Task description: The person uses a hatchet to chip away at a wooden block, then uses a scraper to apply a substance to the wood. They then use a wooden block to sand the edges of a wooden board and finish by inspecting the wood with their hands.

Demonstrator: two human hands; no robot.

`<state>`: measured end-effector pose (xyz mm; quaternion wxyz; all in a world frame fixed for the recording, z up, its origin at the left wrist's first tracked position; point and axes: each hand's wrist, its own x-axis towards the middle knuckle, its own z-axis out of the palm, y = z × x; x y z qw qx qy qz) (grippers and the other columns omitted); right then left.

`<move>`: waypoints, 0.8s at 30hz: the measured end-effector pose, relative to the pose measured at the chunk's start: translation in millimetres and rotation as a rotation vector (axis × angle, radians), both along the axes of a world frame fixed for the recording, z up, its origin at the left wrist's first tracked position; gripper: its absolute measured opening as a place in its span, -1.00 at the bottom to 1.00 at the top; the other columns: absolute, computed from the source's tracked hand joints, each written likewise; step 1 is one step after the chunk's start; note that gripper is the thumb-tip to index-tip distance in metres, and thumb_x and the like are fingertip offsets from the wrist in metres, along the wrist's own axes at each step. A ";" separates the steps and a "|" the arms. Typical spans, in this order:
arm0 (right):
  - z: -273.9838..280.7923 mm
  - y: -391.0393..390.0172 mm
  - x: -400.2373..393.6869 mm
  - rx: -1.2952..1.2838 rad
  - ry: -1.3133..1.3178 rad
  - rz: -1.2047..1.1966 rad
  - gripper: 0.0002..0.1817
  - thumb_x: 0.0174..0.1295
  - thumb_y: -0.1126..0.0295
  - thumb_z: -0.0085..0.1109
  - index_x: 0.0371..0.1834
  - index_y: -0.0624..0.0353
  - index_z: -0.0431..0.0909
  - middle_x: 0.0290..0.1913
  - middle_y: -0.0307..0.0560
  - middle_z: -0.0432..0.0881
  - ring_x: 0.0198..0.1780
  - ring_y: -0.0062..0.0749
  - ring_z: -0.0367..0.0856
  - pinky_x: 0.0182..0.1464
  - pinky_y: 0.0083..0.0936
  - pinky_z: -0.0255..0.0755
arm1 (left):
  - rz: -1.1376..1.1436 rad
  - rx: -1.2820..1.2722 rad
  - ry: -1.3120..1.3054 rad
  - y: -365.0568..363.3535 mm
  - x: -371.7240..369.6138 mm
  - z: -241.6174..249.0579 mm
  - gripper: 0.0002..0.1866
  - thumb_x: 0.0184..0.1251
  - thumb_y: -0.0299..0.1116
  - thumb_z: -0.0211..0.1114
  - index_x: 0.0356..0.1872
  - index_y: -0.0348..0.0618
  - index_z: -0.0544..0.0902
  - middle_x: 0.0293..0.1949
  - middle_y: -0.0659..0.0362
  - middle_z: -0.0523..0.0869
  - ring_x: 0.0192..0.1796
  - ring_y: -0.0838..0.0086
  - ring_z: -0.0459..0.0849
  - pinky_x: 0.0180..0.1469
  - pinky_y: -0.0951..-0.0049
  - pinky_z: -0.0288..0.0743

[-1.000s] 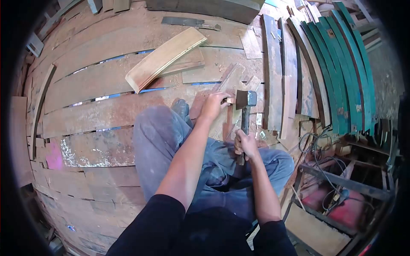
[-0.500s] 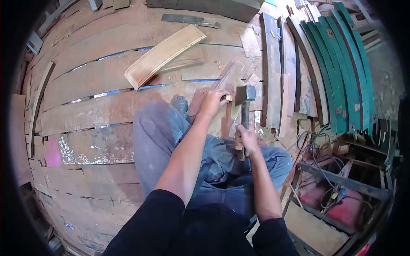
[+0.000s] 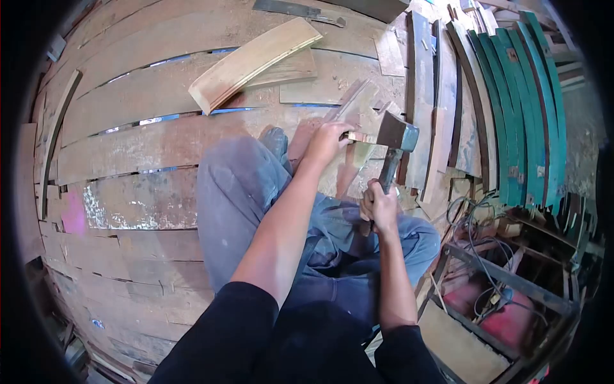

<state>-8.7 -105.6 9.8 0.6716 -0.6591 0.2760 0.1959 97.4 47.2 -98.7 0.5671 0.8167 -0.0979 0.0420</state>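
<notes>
My right hand (image 3: 380, 205) is wrapped round the handle of a hammer (image 3: 398, 133) with a dark, blocky head. The head stands up and to the right of my left hand (image 3: 328, 144). Closed fingers of that left hand grip a small piece of pale wood (image 3: 361, 137), whose end sticks out towards the hammer head and overlaps it in this view. Under both hands lies a board (image 3: 355, 105) on the plank floor, in front of my bent legs.
A curved pale board (image 3: 256, 64) lies on the planks (image 3: 134, 141) ahead to the left. Several green curved slats (image 3: 511, 115) and brown boards (image 3: 419, 96) are lined up on the right. A metal frame (image 3: 505, 275) with cables (image 3: 473, 224) stands at the lower right.
My right hand and the hammer have moved a little to the right, and the head has tilted. The left hand still grips the wood. The camera view has shifted slightly.
</notes>
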 end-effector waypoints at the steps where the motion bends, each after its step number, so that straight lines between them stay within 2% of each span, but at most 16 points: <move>1: -5.3 2.2 -1.4 -0.002 0.032 -0.007 -0.59 0.36 0.36 -0.01 -0.70 0.09 0.22 -0.79 -0.27 0.19 -0.83 -0.58 0.12 -0.79 -0.50 0.01 | -0.005 -0.002 0.001 0.9 0.8 2.1 -0.71 0.03 -0.45 0.44 -0.14 -0.14 0.74 -0.13 -0.02 0.74 -0.07 0.04 0.69 0.02 0.21 0.56; 2: -10.2 0.8 -0.9 -0.005 0.057 -0.017 -0.59 0.36 0.37 -0.01 -0.70 0.09 0.22 -0.79 -0.27 0.19 -0.83 -0.58 0.13 -0.79 -0.50 0.01 | -0.014 -0.006 -0.005 0.4 3.9 6.7 -0.70 0.03 -0.43 0.45 -0.13 -0.13 0.75 -0.12 -0.03 0.74 -0.06 0.04 0.70 0.03 0.21 0.56; 3: -7.3 2.3 6.1 -0.030 0.123 0.070 -0.64 0.34 0.38 -0.03 -0.65 0.06 0.18 -0.79 -0.31 0.13 -0.84 -0.59 0.05 -0.78 -0.52 -0.04 | -0.031 -0.006 0.007 -0.5 6.8 9.4 -0.70 0.03 -0.43 0.46 -0.13 -0.13 0.75 -0.11 -0.03 0.74 -0.06 0.04 0.70 0.03 0.21 0.56; 6: 11.9 -0.5 8.4 0.003 0.054 0.030 -0.61 0.35 0.36 -0.01 -0.68 0.08 0.23 -0.78 -0.28 0.19 -0.83 -0.57 0.13 -0.78 -0.49 0.02 | -0.028 0.008 0.027 -0.2 4.0 5.8 -0.69 0.03 -0.43 0.46 -0.12 -0.13 0.74 -0.11 -0.03 0.74 -0.05 0.04 0.70 0.04 0.21 0.56; 7: 10.2 2.1 6.5 0.003 -0.001 0.015 -0.63 0.33 0.35 0.00 -0.66 0.06 0.17 -0.79 -0.30 0.13 -0.83 -0.57 0.07 -0.78 -0.53 -0.04 | 0.000 0.018 0.015 -1.2 1.9 4.6 -0.69 0.03 -0.43 0.46 -0.12 -0.13 0.74 -0.11 -0.03 0.74 -0.05 0.04 0.70 0.05 0.21 0.56; 11: -20.5 -5.5 3.7 0.042 0.133 0.040 -0.60 0.34 0.34 0.00 -0.68 0.05 0.16 -0.81 -0.31 0.11 -0.85 -0.58 0.05 -0.79 -0.52 -0.05 | 0.011 0.019 -0.039 -2.1 3.8 0.2 -0.69 0.06 -0.41 0.45 -0.11 -0.12 0.74 -0.10 -0.03 0.74 -0.04 0.05 0.70 0.06 0.21 0.55; 14: -1.4 -10.8 12.1 0.021 0.184 0.080 -0.60 0.34 0.34 0.01 -0.69 0.04 0.16 -0.82 -0.31 0.11 -0.85 -0.59 0.03 -0.79 -0.51 -0.05 | -0.025 -0.011 0.006 -0.1 3.4 6.3 -0.70 0.07 -0.41 0.43 -0.10 -0.13 0.74 -0.10 -0.03 0.74 -0.04 0.04 0.70 0.05 0.21 0.55; 15: 1.6 -6.2 11.6 -0.015 0.123 0.075 -0.60 0.34 0.36 0.01 -0.69 0.02 0.18 -0.81 -0.33 0.12 -0.86 -0.62 0.03 -0.79 -0.53 -0.07 | -0.024 0.000 -0.004 -0.5 7.7 12.0 -0.70 0.07 -0.41 0.43 -0.11 -0.13 0.74 -0.11 -0.03 0.74 -0.04 0.04 0.70 0.05 0.21 0.55; 18: 5.1 3.0 7.0 -0.061 -0.048 0.054 -0.61 0.35 0.38 0.00 -0.68 0.01 0.19 -0.81 -0.35 0.11 -0.85 -0.64 0.04 -0.79 -0.54 -0.09 | 0.002 0.008 0.025 1.5 -4.4 2.0 -0.70 0.07 -0.42 0.43 -0.11 -0.14 0.74 -0.12 -0.03 0.74 -0.05 0.04 0.70 0.03 0.21 0.55; 19: 4.4 5.8 7.1 -0.050 -0.019 0.031 -0.62 0.35 0.39 -0.01 -0.67 0.03 0.20 -0.80 -0.36 0.12 -0.84 -0.65 0.06 -0.79 -0.55 -0.07 | 0.002 -0.006 0.010 -0.3 -3.2 -3.0 -0.70 0.07 -0.43 0.43 -0.11 -0.15 0.74 -0.13 -0.03 0.74 -0.06 0.04 0.70 0.03 0.21 0.55; 20: -15.7 -3.8 3.0 -0.086 0.031 -0.001 -0.63 0.35 0.35 0.07 -0.66 0.06 0.28 -0.77 -0.36 0.24 -0.82 -0.61 0.18 -0.78 -0.52 0.02 | 0.001 -0.020 -0.024 -2.6 3.6 -2.8 -0.70 0.07 -0.43 0.43 -0.12 -0.15 0.74 -0.14 -0.03 0.74 -0.07 0.05 0.70 0.02 0.20 0.56; 21: -13.5 -1.0 5.6 -0.069 0.047 0.027 -0.63 0.34 0.36 0.07 -0.66 0.06 0.28 -0.76 -0.36 0.25 -0.81 -0.61 0.19 -0.78 -0.52 0.02 | -0.012 -0.011 0.037 -1.6 3.4 4.2 -0.71 0.07 -0.41 0.43 -0.12 -0.15 0.74 -0.15 -0.02 0.75 -0.09 0.06 0.71 0.01 0.21 0.56; 24: -0.1 3.0 16.3 -0.111 0.053 0.036 -0.62 0.34 0.36 0.04 -0.67 0.06 0.23 -0.78 -0.34 0.20 -0.83 -0.60 0.15 -0.79 -0.50 0.01 | -0.027 0.057 -0.030 0.0 6.1 1.0 -0.71 0.07 -0.41 0.44 -0.12 -0.15 0.74 -0.15 -0.01 0.75 -0.10 0.07 0.71 0.01 0.21 0.56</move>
